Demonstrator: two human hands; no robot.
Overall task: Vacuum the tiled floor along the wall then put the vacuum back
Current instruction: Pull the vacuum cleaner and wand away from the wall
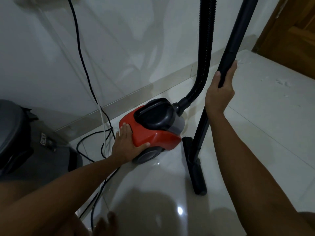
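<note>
Canister (153,132) sits on tile by the skirting, near the wall | left hand (127,143) rests flat on its rear, fingers straight, I judge to steady or nudge it | right hand (219,92) curls round wand (226,68), keeping it upright | floor head (196,167) down beside the canister.

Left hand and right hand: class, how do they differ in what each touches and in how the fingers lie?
The left hand lies flat on the red vacuum body, fingers straight and spread; the right hand curls its fingers round the black wand. The left hand is low, near the floor; the right hand is higher, on the upright wand. Both are bare and touch parts of the same vacuum.
</note>
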